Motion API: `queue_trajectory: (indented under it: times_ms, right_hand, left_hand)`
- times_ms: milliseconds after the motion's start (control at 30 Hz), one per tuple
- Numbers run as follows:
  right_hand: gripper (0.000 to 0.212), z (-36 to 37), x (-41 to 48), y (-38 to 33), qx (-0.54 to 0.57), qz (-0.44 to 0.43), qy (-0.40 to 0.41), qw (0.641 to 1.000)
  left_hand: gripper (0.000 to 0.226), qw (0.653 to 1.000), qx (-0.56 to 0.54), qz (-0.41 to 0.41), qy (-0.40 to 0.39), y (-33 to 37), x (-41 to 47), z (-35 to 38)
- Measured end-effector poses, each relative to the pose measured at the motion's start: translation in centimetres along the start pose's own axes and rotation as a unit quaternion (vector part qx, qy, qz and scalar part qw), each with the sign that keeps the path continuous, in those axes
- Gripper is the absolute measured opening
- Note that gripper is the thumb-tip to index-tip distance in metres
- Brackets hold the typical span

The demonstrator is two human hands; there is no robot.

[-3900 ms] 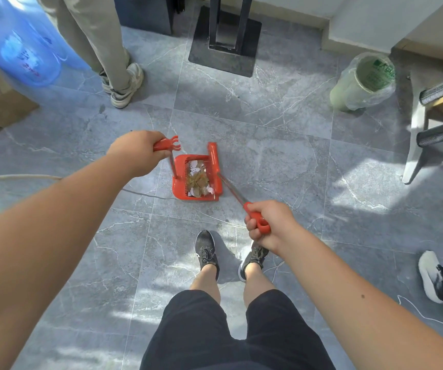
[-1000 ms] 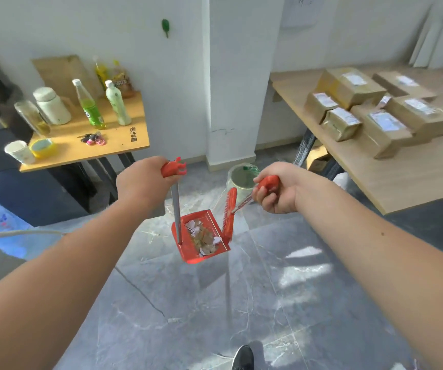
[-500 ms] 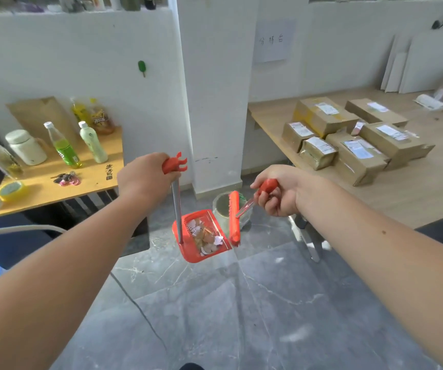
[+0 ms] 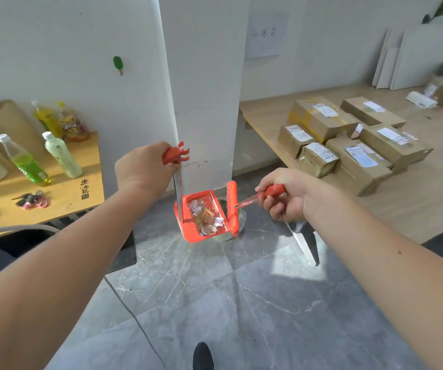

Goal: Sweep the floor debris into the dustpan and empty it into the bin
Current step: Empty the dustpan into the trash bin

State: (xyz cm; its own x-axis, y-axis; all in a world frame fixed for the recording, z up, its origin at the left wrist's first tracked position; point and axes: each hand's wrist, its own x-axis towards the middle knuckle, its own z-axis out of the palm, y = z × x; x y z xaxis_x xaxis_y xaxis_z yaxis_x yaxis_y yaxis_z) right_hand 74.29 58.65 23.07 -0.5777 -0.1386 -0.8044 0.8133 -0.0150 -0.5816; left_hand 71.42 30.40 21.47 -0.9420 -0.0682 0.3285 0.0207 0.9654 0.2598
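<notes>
Above the grey marbled floor [image 4: 241,303], your left hand [image 4: 141,169] fists the dustpan [image 4: 201,217] handle; red plastic tray, steel shaft near upright, holding paper scraps [image 4: 205,217]. Your right hand [image 4: 284,197], fingers clenched, holds the brush [image 4: 232,206], bristle bar upright against the tray's right edge, over the bin [image 4: 239,222].

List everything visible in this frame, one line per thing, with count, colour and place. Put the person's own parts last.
Plastic dustpan: one, red, held off the floor at centre.
Swept debris: pale and brown scraps, inside the dustpan.
Small brush: one, red, beside the dustpan.
Bin with clear liner: one, mostly hidden behind the dustpan.
Drink bottles: two, green and pale, left wooden table.
Cardboard parcels: several, brown, right wooden table.
Cable: one, dark, across grey floor.
Shoe: one, black, bottom edge.
Left hand: grips dustpan handle.
Right hand: grips brush handle.
</notes>
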Motion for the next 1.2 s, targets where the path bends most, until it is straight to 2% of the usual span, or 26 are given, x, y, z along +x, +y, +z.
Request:
queue_trajectory:
  times_ms: [200,667,1033,1200]
  right_hand:
    - [0.016,1.1,3.8,-1.3,0.011,-0.016,0.041,0.999]
    - [0.033,6.1,9.6,-4.1,0.029,-0.025,0.092,0.995]
    - [0.02,3.8,12.6,-3.8,0.042,-0.03,0.098,0.994]
    - [0.023,2.9,13.3,-3.9,0.025,-0.025,0.097,0.995]
  left_hand:
    - [0.023,1.0,-0.01,0.023,-0.009,-1.7,4.7,2.8]
    - [0.032,0.995,0.01,0.073,-0.068,-1.4,9.9,7.6]
    - [0.034,0.989,0.056,0.114,-0.071,-1.8,12.0,9.6]
    - [0.036,0.984,0.058,0.145,-0.079,-1.1,12.6,11.1]
